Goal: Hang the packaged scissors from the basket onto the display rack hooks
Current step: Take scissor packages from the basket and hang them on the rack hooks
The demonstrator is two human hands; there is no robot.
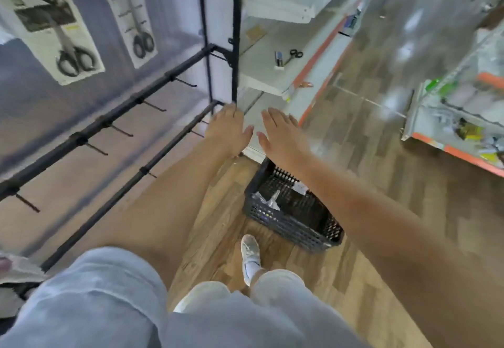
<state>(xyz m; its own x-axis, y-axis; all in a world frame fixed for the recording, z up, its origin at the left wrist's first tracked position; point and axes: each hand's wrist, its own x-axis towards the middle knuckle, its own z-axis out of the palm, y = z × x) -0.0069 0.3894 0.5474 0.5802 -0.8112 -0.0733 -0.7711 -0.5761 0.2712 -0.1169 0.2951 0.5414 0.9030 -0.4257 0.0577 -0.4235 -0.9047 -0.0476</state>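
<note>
Two packaged scissors [68, 45] already hang at the display rack's [109, 121] upper left, above bare hooks [152, 105]. The left hand [229, 129] and right hand [281, 135] both reach out flat-fingered, holding nothing. Best to bend down to the one basket [294, 227] on the floor and pinch a remaining pack by its card top.

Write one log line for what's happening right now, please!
left hand: open, empty | right hand: open, empty | basket: on floor, packages inside | rack hooks: two packaged scissors hung

Black plastic mesh basket [289, 219], wood-look floor [381, 156]
</note>
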